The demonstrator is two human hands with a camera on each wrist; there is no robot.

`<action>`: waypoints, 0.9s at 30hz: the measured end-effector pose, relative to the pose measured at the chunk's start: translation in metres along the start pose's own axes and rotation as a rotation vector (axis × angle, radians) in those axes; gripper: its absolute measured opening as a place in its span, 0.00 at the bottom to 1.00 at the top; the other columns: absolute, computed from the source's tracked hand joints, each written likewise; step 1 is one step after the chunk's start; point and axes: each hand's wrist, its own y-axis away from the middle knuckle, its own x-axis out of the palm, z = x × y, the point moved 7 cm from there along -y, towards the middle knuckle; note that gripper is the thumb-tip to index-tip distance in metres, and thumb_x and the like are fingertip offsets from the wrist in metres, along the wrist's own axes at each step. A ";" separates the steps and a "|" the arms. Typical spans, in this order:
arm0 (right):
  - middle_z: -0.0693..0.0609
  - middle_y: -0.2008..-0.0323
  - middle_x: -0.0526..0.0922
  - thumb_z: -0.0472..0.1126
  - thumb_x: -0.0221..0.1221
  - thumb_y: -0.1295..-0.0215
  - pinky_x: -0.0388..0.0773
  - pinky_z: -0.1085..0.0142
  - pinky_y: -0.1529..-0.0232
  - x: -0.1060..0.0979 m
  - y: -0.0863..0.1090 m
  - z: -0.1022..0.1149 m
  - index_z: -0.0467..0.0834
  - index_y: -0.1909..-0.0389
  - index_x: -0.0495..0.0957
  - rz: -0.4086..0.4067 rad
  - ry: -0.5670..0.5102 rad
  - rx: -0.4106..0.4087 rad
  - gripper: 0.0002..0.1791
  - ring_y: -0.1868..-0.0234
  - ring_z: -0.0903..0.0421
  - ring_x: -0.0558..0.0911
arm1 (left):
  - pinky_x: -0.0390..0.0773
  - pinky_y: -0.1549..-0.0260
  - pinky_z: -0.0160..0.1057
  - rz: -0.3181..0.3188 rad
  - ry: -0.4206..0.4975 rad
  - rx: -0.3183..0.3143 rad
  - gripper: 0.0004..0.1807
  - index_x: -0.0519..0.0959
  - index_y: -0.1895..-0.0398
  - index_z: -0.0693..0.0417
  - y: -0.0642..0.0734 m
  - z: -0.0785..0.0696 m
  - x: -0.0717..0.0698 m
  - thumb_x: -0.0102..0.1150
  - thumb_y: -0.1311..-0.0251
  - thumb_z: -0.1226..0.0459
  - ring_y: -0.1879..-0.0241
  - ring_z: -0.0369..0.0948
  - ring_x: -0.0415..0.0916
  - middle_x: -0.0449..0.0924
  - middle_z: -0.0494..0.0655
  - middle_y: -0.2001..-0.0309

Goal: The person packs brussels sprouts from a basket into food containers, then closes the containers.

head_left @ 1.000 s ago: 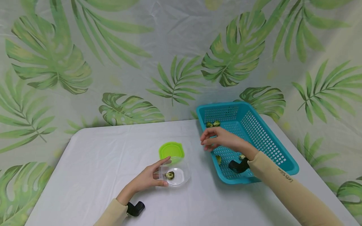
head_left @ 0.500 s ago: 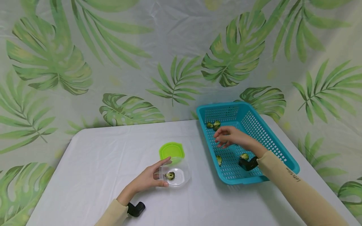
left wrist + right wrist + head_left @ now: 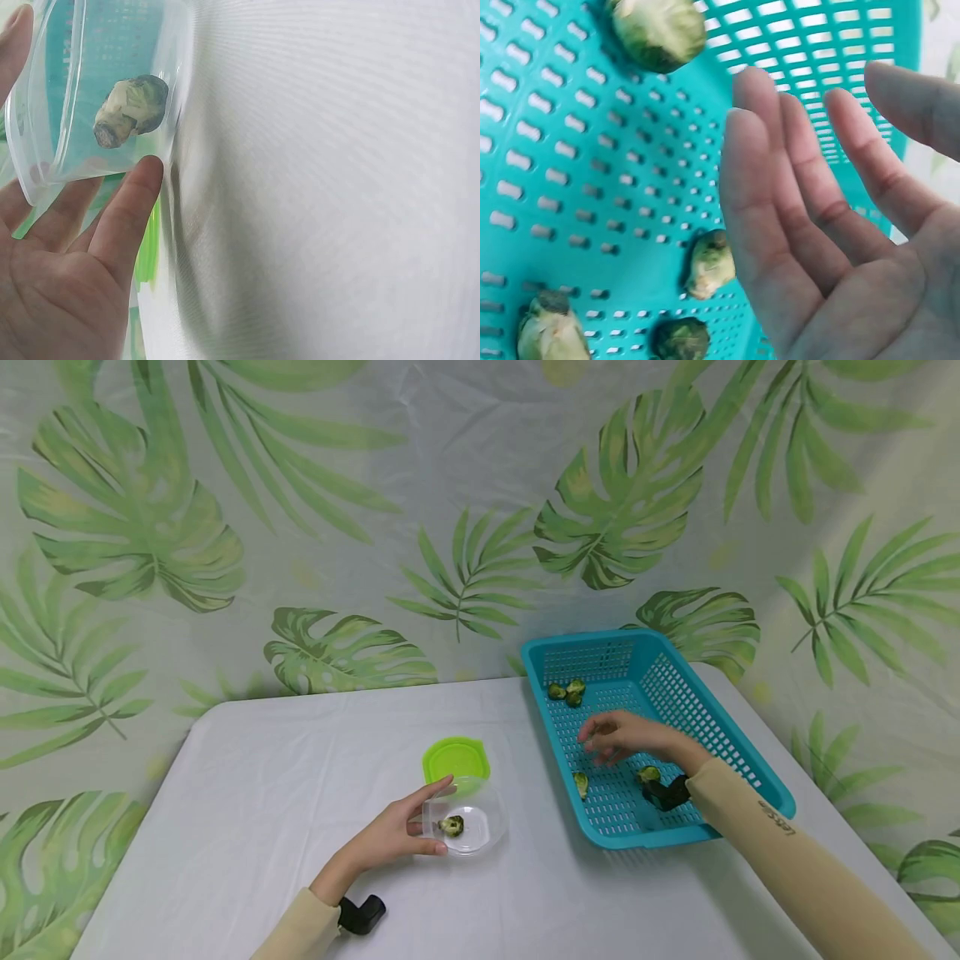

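Note:
My left hand holds a clear plastic container from its left side, thumb in front and fingers behind. One Brussels sprout lies inside it, also visible through the wall in the left wrist view. Over the teal plastic basket hovers my right hand, fingers loosely bent with nothing between them. Several Brussels sprouts lie in that basket: a cluster by the back left corner, one sprout along the left wall, and another under the right wrist. In the right wrist view a sprout sits beyond the fingertips.
A bright green lid lies flat just behind the clear container. White cloth covers the table, and a leaf-print curtain hangs behind it. The basket's raised perforated walls stand around the right hand's area.
My right hand has moved right, from above the basket's left rim to over its middle, uncovering more of the sprouts. The left hand and clear container have stayed put.

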 end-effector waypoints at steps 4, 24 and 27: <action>0.35 0.55 0.77 0.37 0.54 0.31 0.78 0.47 0.56 0.005 -0.003 -0.008 0.28 0.45 0.70 0.042 -0.003 0.044 0.19 0.58 0.39 0.81 | 0.72 0.44 0.41 -0.002 0.000 -0.003 0.49 0.52 0.25 0.55 0.000 0.000 0.000 0.70 0.47 0.66 0.32 0.56 0.55 0.56 0.57 0.29; 0.40 0.62 0.77 0.32 0.53 0.33 0.81 0.51 0.58 0.027 -0.009 -0.018 0.30 0.49 0.73 0.156 -0.028 0.137 0.14 0.61 0.40 0.82 | 0.72 0.44 0.42 -0.003 -0.010 -0.022 0.49 0.52 0.25 0.54 0.001 -0.001 0.000 0.70 0.47 0.65 0.32 0.56 0.55 0.56 0.57 0.29; 0.41 0.65 0.77 0.31 0.54 0.34 0.80 0.51 0.57 0.028 -0.011 -0.018 0.30 0.51 0.73 0.154 -0.034 0.122 0.12 0.61 0.42 0.83 | 0.71 0.44 0.41 -0.004 -0.010 -0.019 0.49 0.52 0.25 0.54 0.001 -0.001 0.001 0.70 0.47 0.65 0.32 0.56 0.55 0.56 0.57 0.29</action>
